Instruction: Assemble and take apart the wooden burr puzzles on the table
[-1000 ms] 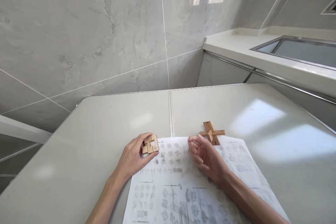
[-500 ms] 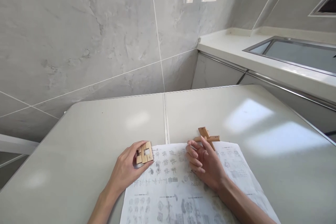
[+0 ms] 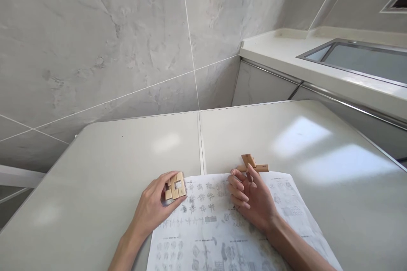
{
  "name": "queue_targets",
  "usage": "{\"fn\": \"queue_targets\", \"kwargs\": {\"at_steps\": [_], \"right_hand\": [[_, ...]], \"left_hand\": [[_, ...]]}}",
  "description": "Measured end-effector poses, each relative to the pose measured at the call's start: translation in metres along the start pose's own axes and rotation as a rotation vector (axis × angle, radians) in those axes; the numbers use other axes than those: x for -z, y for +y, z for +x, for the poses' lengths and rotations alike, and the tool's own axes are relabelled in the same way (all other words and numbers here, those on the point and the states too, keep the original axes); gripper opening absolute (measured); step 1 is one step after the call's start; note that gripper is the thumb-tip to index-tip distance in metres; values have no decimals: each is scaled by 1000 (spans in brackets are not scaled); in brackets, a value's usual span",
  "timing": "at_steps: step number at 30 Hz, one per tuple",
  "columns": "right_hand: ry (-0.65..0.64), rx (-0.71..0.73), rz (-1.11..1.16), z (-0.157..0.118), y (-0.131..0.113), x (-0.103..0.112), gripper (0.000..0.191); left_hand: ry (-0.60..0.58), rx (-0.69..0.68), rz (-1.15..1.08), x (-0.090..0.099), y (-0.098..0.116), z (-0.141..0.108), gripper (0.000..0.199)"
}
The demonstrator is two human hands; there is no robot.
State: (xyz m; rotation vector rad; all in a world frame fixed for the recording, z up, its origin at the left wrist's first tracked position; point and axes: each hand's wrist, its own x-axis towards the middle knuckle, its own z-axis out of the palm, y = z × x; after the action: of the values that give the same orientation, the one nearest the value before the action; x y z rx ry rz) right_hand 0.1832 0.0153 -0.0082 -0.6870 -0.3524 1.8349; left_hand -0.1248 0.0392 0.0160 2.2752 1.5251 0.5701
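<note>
My left hand (image 3: 150, 206) grips a light wooden block puzzle (image 3: 173, 194) between thumb and fingers, at the paper's upper left edge. Several pieces fit together in it around a square gap. My right hand (image 3: 256, 205) rests palm turned up and inward over the printed sheet (image 3: 181, 237), its fingers loosely curled and nothing visible in them. Just beyond its fingertips lie crossed notched wooden sticks (image 3: 261, 167), darker than the puzzle. The index finger partly covers them, and I cannot tell whether it touches them. Rows of small puzzle diagrams cover the sheet.
The pale table (image 3: 95, 169) has a seam (image 3: 200, 144) running down its middle. A grey marbled tile wall (image 3: 127, 29) stands behind it. On the right, a white counter (image 3: 270, 51) holds a sink (image 3: 359, 57) with a metal rim.
My right hand has shifted very slightly right, its fingers a little more curled. The left hand keeps the same grip on the puzzle. The camera view has moved slightly.
</note>
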Motion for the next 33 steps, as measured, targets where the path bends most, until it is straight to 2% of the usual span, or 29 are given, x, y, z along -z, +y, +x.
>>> {"fn": "queue_targets", "kwargs": {"at_steps": [8, 13, 19, 22, 24, 26, 28, 30, 33], "right_hand": [[-2, -7, 79, -1, 2, 4, 43], [-5, -25, 219, -2, 1, 5, 30], [-46, -34, 234, -2, 2, 3, 23], [-87, -41, 147, -2, 3, 1, 26], [-117, -50, 58, -4, 4, 0, 29], [-150, -58, -58, -6, 5, -1, 35], [-181, -60, -203, -11, 7, -3, 39], [-211, -58, -388, -16, 10, -5, 42], [-265, -38, -698, -24, 15, -9, 44]], "left_hand": [[-3, -5, 0, 0, -1, -1, 54], [-11, -13, 17, 1, 1, -1, 54], [55, -118, 96, 5, 8, -1, 60], [196, -144, 170, 6, 14, -3, 60], [320, -162, 197, 5, 19, -5, 52], [397, -194, 190, 2, 25, -6, 42], [410, -243, 158, -4, 31, -9, 33], [373, -320, 127, -11, 37, -11, 32], [304, -427, 103, -22, 45, -16, 37]]}}
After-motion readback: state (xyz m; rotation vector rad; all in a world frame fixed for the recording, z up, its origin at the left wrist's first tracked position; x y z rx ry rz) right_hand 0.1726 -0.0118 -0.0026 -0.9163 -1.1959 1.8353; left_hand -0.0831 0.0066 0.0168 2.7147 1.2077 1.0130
